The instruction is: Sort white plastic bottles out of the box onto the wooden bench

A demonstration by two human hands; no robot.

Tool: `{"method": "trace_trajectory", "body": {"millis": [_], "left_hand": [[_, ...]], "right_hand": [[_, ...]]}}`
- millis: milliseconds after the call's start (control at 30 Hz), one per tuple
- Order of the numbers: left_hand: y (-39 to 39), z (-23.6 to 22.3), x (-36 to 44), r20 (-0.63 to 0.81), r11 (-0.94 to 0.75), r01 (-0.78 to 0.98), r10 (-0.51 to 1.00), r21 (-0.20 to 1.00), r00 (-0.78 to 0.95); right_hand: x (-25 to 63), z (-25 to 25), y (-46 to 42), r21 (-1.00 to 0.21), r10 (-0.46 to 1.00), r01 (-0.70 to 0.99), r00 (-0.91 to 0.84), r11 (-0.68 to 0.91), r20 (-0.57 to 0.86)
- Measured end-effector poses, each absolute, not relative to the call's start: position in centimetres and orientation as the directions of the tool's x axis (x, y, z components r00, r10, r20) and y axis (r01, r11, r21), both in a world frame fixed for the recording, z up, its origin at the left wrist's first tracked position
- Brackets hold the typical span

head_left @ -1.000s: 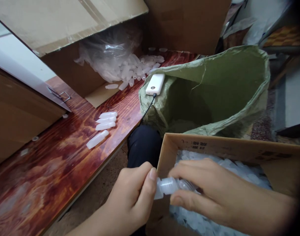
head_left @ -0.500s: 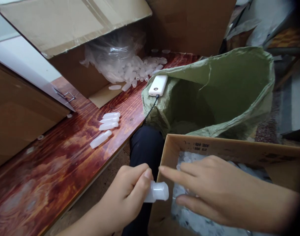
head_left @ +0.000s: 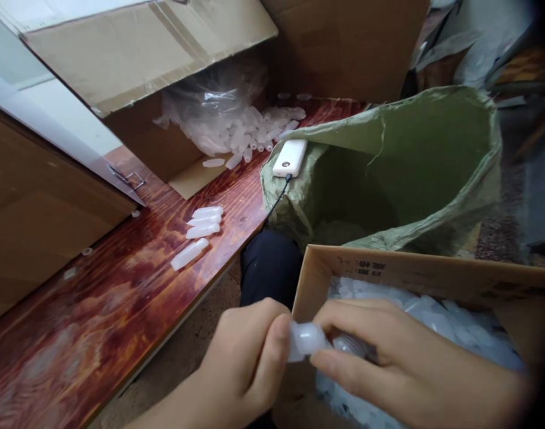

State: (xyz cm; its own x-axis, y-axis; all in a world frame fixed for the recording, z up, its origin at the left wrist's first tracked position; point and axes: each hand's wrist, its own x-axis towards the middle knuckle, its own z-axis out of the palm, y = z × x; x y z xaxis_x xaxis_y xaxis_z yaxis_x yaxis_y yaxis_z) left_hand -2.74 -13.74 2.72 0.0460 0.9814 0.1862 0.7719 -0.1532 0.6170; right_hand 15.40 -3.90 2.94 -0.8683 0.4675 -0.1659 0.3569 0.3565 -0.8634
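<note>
A small translucent plastic bottle [head_left: 309,338] pokes out of my left hand [head_left: 254,351], which is closed around its body and hides most of it. At the bottle's wide, rounded end, the thumb and fingers of my right hand [head_left: 380,357] pinch from the other side. Between those fingers shows a clear ribbed piece [head_left: 350,344]; whether it is held or lies behind them I cannot tell. Below both hands stands a cardboard box [head_left: 389,265] holding many clear and whitish plastic pieces [head_left: 451,322].
Several similar bottles [head_left: 204,229] lie in a row on the reddish wooden bench [head_left: 133,286]. Farther back, a tipped carton [head_left: 142,149] spills more from a plastic bag [head_left: 214,101]. A white power bank [head_left: 290,158] with a cable rests on the green woven sack [head_left: 433,155].
My right hand has moved left to the end of the bottle, and its pointing fingers have closed in a pinch. My left hand keeps its grip and has shifted slightly right.
</note>
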Motion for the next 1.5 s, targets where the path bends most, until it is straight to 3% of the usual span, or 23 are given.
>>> {"method": "trace_trajectory", "body": {"millis": [67, 167, 300, 400, 633, 900, 967, 1067, 1133, 1200, 1300, 1400, 1500], "left_hand": [[-13.9, 2.2, -5.0, 0.351, -0.147, 0.893, 0.936, 0.426, -0.013], [-14.0, 0.9, -10.0, 0.465, 0.084, 0.991, 0.877, 0.102, -0.122], [-14.5, -0.8, -15.5, 0.271, 0.364, 0.908, 0.913, -0.208, -0.304], [-15.0, -1.4, -16.9, 0.202, 0.396, 0.867, 0.916, -0.303, -0.348], [-14.5, -1.4, -17.4, 0.284, 0.305, 0.887, 0.935, -0.346, -0.211], [-13.3, -1.2, -17.9, 0.390, 0.311, 0.898, 0.904, -0.312, -0.177], [-13.0, -0.9, -15.7, 0.417, 0.214, 0.945, 0.904, -0.246, -0.096], [-11.8, -0.5, -10.3, 0.455, -0.118, 0.985, 0.876, -0.125, 0.163], [-10.6, -0.5, -6.1, 0.385, -0.341, 0.940, 0.865, -0.016, 0.320], [-9.1, -1.1, -2.2, 0.170, -0.490, 0.869, 0.864, 0.073, 0.473], [-6.9, -3.0, 2.3, -0.094, -0.613, 0.786, 0.781, 0.075, 0.618], [-5.4, -5.4, 4.5, -0.295, -0.661, 0.748, 0.703, 0.066, 0.647], [-5.2, -6.7, 5.0, -0.328, -0.640, 0.768, 0.718, 0.036, 0.614]], "right_hand": [[15.2, 3.0, -3.4, -0.899, 0.504, 0.408, -0.817, 0.160, -0.281], [15.2, 3.0, -2.4, -0.885, 0.547, 0.430, -0.704, -0.179, -0.453], [15.4, 3.7, -1.3, -0.875, 0.612, 0.191, -0.649, -0.445, -0.453], [15.4, 4.1, -0.5, -0.849, 0.657, 0.042, -0.614, -0.526, -0.438], [15.6, 3.6, 0.5, -0.752, 0.702, -0.146, -0.507, -0.643, -0.501], [15.9, 4.3, 0.8, -0.767, 0.677, -0.139, -0.585, -0.627, -0.447], [16.0, 4.3, 0.8, -0.806, 0.679, -0.097, -0.604, -0.583, -0.418], [16.0, 4.3, 0.9, -0.860, 0.689, -0.067, -0.630, -0.506, -0.357], [15.9, 4.1, 1.0, -0.881, 0.717, -0.054, -0.605, -0.471, -0.346], [15.8, 4.0, 1.0, -0.893, 0.759, -0.038, -0.543, -0.449, -0.359], [15.9, 4.0, 1.0, -0.898, 0.777, 0.016, -0.495, -0.439, -0.389], [16.1, 3.9, 0.8, -0.921, 0.753, 0.100, -0.546, -0.377, -0.368], [16.3, 3.9, 0.7, -0.933, 0.724, 0.171, -0.593, -0.315, -0.353]]}}
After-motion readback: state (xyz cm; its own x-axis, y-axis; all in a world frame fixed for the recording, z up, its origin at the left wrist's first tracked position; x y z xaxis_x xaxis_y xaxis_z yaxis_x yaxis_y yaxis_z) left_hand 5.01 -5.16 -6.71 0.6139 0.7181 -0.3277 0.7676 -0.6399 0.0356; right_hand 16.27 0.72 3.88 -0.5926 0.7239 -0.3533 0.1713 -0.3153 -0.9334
